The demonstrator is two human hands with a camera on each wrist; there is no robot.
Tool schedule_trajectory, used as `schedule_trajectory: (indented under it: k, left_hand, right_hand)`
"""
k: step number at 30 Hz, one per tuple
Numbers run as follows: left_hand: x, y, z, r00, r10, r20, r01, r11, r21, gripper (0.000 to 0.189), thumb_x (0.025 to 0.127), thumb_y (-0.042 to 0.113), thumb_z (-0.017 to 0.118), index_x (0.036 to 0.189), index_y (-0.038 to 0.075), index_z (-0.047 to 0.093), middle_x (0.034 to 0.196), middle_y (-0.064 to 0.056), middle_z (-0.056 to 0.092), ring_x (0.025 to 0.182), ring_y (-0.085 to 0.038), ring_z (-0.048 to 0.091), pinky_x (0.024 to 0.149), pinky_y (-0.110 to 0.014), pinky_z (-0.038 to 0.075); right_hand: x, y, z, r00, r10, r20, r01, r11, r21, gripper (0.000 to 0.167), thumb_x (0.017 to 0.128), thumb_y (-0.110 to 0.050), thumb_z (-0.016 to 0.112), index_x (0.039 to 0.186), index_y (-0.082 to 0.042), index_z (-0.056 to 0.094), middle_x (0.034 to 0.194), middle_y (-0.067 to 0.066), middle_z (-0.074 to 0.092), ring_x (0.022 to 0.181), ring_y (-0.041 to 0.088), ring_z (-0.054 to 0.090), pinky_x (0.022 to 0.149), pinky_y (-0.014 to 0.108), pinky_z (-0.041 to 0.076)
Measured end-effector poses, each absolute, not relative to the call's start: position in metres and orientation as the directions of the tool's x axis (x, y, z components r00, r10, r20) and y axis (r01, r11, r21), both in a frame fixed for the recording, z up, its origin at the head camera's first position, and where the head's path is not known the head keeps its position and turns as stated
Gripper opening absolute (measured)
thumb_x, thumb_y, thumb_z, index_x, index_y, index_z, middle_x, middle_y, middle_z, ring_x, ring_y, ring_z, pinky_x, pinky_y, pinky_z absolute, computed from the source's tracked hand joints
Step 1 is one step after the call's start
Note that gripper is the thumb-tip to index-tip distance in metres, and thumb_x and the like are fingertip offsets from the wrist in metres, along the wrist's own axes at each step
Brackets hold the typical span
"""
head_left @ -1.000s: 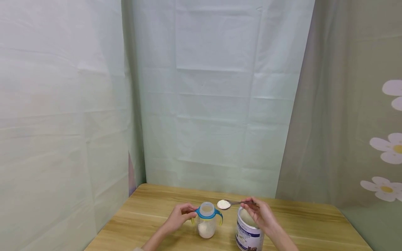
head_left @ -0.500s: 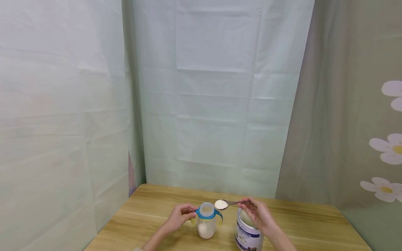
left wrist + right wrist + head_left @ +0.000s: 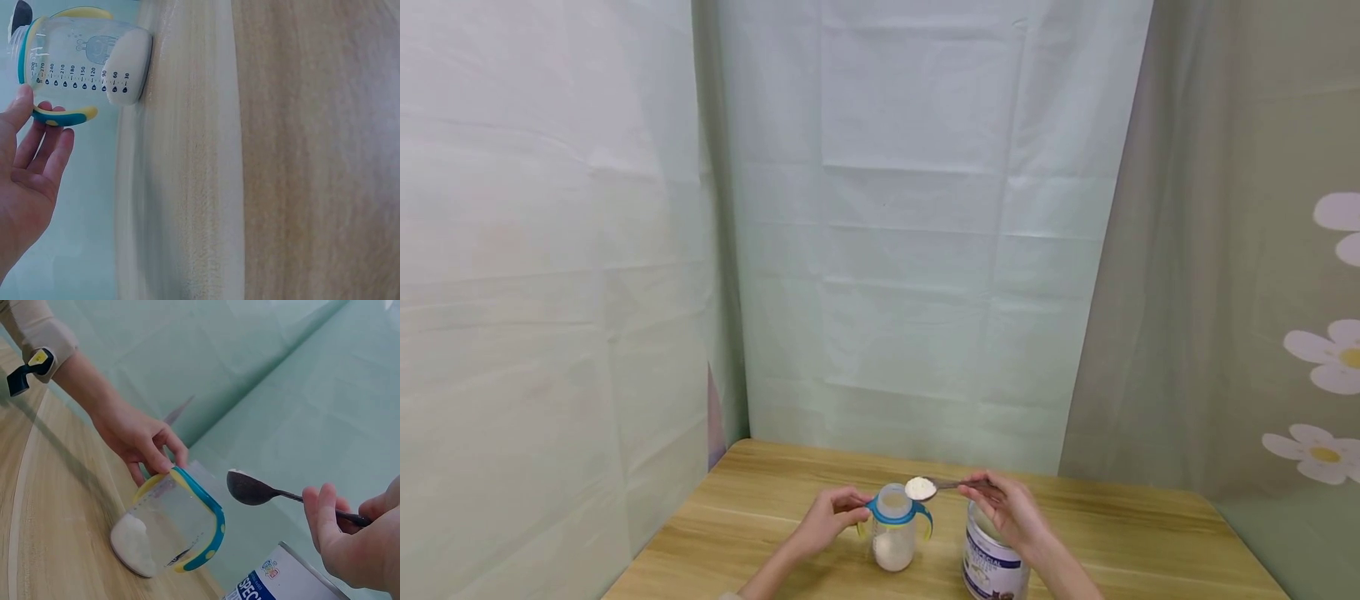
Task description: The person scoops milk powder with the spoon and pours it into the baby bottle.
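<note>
A clear baby bottle [image 3: 895, 533] with a blue and yellow handled collar stands uncapped on the table, white powder in its bottom. My left hand [image 3: 829, 522] pinches the bottle's left handle [image 3: 65, 117] between thumb and fingers. In my right hand [image 3: 1011, 510] is the handle of a dark spoon [image 3: 253, 489], its bowl heaped with white powder [image 3: 920, 488]. The bowl is level, at the right edge of the bottle's mouth. Below my right hand stands an open white and purple tin [image 3: 992, 567], partly hidden by that hand.
The wooden table [image 3: 760, 475] has a rounded back left corner. Pale cloth curtains [image 3: 910, 292] hang behind it and on the left. A darker curtain with white flowers [image 3: 1330, 358] hangs at the right.
My right hand has moved a little to the left, bringing the loaded spoon from beside the bottle to the edge of its mouth. My left hand and the bottle have stayed put.
</note>
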State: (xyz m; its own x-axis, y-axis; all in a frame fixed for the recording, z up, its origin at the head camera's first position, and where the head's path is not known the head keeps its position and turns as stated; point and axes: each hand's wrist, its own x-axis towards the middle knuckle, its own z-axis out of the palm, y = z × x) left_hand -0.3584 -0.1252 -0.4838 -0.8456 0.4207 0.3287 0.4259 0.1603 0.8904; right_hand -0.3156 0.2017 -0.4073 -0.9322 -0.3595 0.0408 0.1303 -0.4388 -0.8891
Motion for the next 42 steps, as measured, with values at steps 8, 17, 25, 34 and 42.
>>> schedule_trajectory:
  k: [8,17,25,34,42]
  left_hand:
    - [-0.356,-0.125,-0.48,-0.846,0.423,0.325,0.423,0.161,0.892,0.024,0.092,0.011,0.065,0.11,-0.006,0.065,0.102,-0.025,0.07,0.088,-0.021,0.069,0.075,-0.029,0.057]
    - [-0.357,-0.126,-0.481,-0.833,0.429,0.348,0.454,0.173,0.874,0.024,0.091,0.015,0.066,0.108,-0.002,0.066,0.098,-0.012,0.074,0.086,-0.015,0.069,0.073,-0.027,0.057]
    - [-0.357,-0.125,-0.481,-0.846,0.419,0.33,0.435,0.184,0.881,0.025,0.091,0.014,0.066,0.11,-0.003,0.065,0.101,-0.019,0.072,0.086,-0.011,0.068,0.072,-0.023,0.054]
    - [-0.359,-0.124,-0.482,-0.843,0.419,0.338,0.449,0.199,0.871,0.022,0.091,0.013,0.066,0.109,0.0,0.065,0.101,-0.02,0.071,0.088,-0.013,0.068,0.073,-0.022,0.054]
    - [-0.359,-0.125,-0.482,-0.845,0.424,0.327,0.44,0.202,0.875,0.023,0.09,0.014,0.067,0.109,0.0,0.066,0.101,-0.02,0.071,0.088,-0.016,0.068,0.073,-0.022,0.053]
  right_hand:
    - [-0.316,0.195,-0.407,-0.932,-0.359,0.043,0.122,-0.422,-0.898,0.04,0.106,-0.013,0.028,0.097,-0.008,0.067,0.099,0.003,0.071,0.101,0.016,0.068,0.092,0.019,0.05]
    - [-0.316,0.186,-0.403,-0.934,-0.354,0.047,0.111,-0.412,-0.904,0.038,0.107,-0.015,0.031,0.099,-0.008,0.067,0.099,0.003,0.071,0.098,0.015,0.069,0.089,0.018,0.051]
    - [-0.316,0.181,-0.403,-0.931,-0.358,0.077,0.068,-0.375,-0.925,0.036,0.107,-0.014,0.03,0.103,-0.006,0.066,0.1,0.002,0.07,0.1,0.014,0.068,0.09,0.017,0.051]
    - [-0.315,0.17,-0.402,-0.943,-0.325,0.073,0.022,-0.28,-0.96,0.035,0.105,-0.023,0.041,0.118,0.005,0.057,0.108,0.006,0.064,0.103,0.015,0.067,0.091,0.02,0.051]
    - [-0.316,0.164,-0.402,-0.943,-0.32,0.088,-0.01,-0.237,-0.971,0.042,0.099,-0.032,0.054,0.118,0.005,0.058,0.106,0.004,0.066,0.101,0.015,0.068,0.09,0.023,0.053]
